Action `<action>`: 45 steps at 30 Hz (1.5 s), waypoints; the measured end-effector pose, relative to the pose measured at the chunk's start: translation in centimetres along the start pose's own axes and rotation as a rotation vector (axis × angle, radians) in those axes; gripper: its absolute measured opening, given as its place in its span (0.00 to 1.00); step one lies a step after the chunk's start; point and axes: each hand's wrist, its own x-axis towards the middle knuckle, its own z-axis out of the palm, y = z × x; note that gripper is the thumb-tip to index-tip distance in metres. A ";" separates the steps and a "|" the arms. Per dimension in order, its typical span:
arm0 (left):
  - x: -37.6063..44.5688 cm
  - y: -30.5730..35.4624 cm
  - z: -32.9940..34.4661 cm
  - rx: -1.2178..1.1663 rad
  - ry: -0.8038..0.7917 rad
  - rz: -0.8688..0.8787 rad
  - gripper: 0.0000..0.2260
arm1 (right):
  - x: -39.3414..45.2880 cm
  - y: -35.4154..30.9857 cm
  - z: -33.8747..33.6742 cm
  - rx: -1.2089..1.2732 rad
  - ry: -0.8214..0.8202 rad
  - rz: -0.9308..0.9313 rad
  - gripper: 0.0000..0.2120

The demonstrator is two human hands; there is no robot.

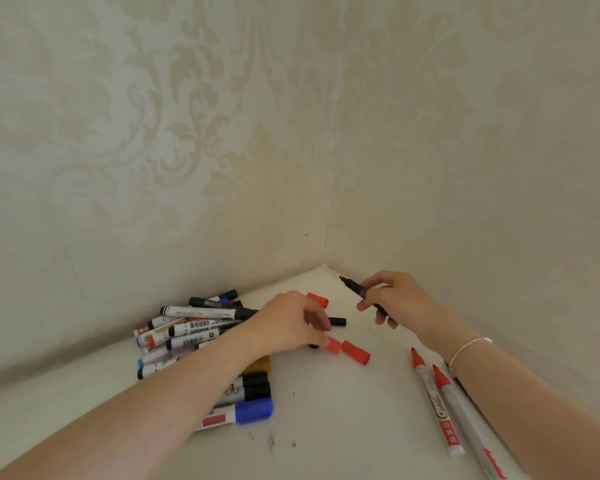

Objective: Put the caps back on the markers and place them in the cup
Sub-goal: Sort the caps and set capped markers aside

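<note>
My right hand (394, 299) grips an uncapped black marker (355, 288), its tip pointing up and left toward the wall corner. My left hand (291, 323) reaches over loose caps, its fingertips on a small red cap (333, 345). Beside that lies a larger red cap (356, 352); another red cap (318, 299) and a black cap (338, 321) lie just beyond my fingers. A pile of markers (191, 329) sits at the left. Two red-capped markers (437, 400) lie at the right under my right forearm. No cup is in view.
The white table (326, 427) fits into a corner of two wallpapered walls (222, 150). Capped black, blue and yellow markers (253, 396) lie under my left forearm. Small dark ink marks dot the table near the front.
</note>
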 end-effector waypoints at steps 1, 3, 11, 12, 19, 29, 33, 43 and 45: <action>0.3 0.0 0.3 0.085 -0.005 0.013 0.08 | 0.2 0.0 0.2 -0.003 -0.002 0.002 0.10; 0.9 0.1 0.3 0.152 0.000 0.035 0.08 | 0.7 0.1 0.3 -0.011 -0.005 0.006 0.09; 3.8 -2.0 -4.3 0.234 0.074 -0.147 0.14 | 2.0 0.8 -0.2 0.000 -0.018 0.019 0.10; 4.1 -2.5 -4.6 0.268 0.065 -0.169 0.15 | 2.0 0.8 -0.2 0.004 -0.024 0.020 0.10; 3.9 -3.4 -5.4 0.285 -0.093 -0.197 0.12 | 2.8 0.6 1.1 0.029 -0.071 0.023 0.09; 4.6 -3.9 -4.3 0.047 0.031 -0.116 0.06 | 2.2 0.3 1.4 0.082 -0.232 0.041 0.10; 4.4 -3.2 -4.5 -0.230 0.035 -0.078 0.07 | 1.8 -0.1 1.3 0.110 -0.186 -0.006 0.11; 4.2 -2.7 -4.5 -0.247 0.002 0.023 0.08 | 1.9 -0.1 1.6 -0.053 -0.180 -0.065 0.09; 4.1 -2.5 -4.5 -0.182 -0.015 0.033 0.07 | 1.7 -0.1 1.8 -0.046 -0.187 -0.120 0.11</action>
